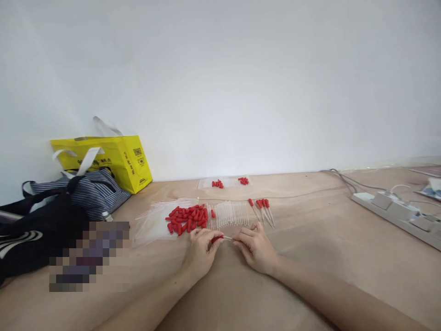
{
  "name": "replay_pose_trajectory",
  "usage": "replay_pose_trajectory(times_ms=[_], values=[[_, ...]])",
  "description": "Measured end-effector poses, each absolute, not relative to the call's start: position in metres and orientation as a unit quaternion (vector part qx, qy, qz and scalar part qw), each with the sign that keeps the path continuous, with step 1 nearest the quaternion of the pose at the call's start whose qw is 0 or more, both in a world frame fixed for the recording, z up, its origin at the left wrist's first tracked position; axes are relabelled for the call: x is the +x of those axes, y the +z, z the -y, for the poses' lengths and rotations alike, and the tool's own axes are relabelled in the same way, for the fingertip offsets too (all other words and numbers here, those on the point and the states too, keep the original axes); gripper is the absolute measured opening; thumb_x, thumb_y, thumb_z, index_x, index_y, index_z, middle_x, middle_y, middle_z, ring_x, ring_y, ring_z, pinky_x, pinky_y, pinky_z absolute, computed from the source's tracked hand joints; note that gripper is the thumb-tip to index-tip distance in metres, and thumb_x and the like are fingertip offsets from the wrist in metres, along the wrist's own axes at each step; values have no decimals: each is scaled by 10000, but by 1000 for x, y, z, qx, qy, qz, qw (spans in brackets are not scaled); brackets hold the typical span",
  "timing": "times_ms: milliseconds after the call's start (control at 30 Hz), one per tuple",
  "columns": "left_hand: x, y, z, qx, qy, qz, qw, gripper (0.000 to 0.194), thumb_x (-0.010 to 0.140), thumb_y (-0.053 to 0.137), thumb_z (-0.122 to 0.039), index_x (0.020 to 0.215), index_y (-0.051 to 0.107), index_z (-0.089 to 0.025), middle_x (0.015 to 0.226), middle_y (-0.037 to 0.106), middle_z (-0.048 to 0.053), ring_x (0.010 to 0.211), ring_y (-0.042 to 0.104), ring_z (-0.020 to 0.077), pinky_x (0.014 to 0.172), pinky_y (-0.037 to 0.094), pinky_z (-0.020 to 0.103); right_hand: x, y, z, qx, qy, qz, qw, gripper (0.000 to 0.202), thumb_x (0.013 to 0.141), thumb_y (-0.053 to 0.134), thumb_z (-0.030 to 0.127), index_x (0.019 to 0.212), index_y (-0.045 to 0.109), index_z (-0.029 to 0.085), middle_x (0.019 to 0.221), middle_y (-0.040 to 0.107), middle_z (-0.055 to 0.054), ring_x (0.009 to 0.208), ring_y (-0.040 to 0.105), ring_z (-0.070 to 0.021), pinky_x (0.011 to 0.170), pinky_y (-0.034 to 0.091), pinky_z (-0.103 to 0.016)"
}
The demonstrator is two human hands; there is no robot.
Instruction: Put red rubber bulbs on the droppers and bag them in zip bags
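Note:
My left hand [201,253] pinches a red rubber dropper bulb [217,239] between thumb and fingers. Opposite it, my right hand [257,248] grips a thin clear dropper tube [228,238], whose other end meets the bulb; how deep it sits inside is hidden. Just beyond my hands lies a row of clear tubes [232,214], with one loose red bulb [213,214] on it. A heap of red bulbs [188,217] rests to the left on clear plastic bags [151,225]. Several droppers with red bulbs fitted [263,209] lie right of the row.
Against the wall, another clear bag [206,183] lies with small red bulbs and tubes. At left stand a yellow bag [134,161], a striped bag [99,193] and a black bag [37,225]. A white power strip [396,214] with plugs and cables lies at right.

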State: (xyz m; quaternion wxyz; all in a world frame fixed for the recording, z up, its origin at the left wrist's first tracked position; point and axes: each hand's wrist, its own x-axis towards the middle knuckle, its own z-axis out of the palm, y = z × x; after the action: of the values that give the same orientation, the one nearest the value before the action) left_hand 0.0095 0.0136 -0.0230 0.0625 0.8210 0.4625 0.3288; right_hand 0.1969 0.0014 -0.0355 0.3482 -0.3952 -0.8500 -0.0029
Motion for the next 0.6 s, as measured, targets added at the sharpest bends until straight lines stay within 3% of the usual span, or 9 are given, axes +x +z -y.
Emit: replay_pose_trajectory(times_ms=[267, 600], values=[[10, -18, -4, 865, 304, -399, 9, 168, 822, 436, -228, 838, 603, -225, 719, 645, 3, 736, 553, 158, 847, 271, 408, 206, -34, -2, -325, -126, 875, 336, 270, 762, 350, 58, 800, 590, 175, 627, 540, 10, 580, 457, -103, 714, 209, -324], [14, -16, 5, 881, 304, -362, -11, 177, 835, 420, -202, 813, 595, -216, 727, 665, -11, 732, 559, 146, 897, 217, 410, 200, -30, 4, -298, -113, 879, 354, 293, 754, 344, 68, 884, 582, 177, 642, 543, -2, 574, 451, -114, 714, 236, -326]])
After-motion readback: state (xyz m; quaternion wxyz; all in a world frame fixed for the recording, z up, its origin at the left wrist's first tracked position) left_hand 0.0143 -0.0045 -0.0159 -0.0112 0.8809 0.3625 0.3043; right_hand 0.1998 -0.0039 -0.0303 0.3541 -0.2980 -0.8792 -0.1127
